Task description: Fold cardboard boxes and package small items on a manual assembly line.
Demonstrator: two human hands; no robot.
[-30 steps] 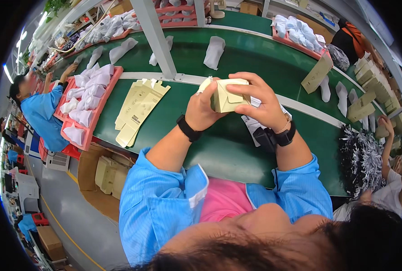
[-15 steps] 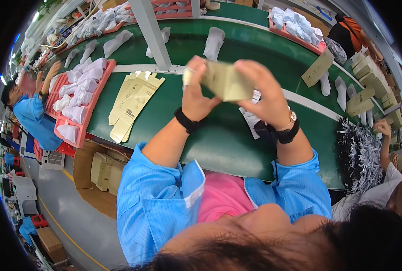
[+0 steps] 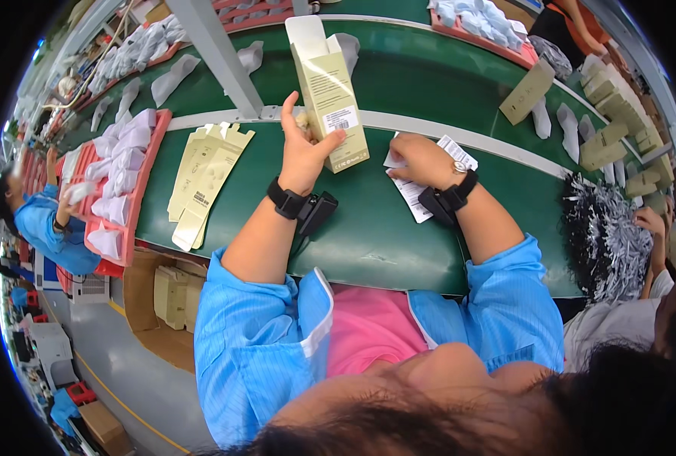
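My left hand grips a tall pale-green carton, thumb across its printed face. The carton is unfolded into a box, and its white top flap stands up at the far end. To the right, my right hand has its fingers curled down on printed white leaflets lying on the green work surface. It pinches at their upper edge; the fingertips are partly hidden. Flattened pale-green cartons lie in a fanned stack left of my left hand.
A pink tray of white wrapped items stands at left. White pieces lie along the far green belt, behind a pale rail and grey post. Upright cartons and silver-black tinsel strips are at right. Co-workers work on both sides.
Both hands were on the carton; now only my left holds it, stood up taller with its flap open. My right hand has let go and moved down onto the leaflets.
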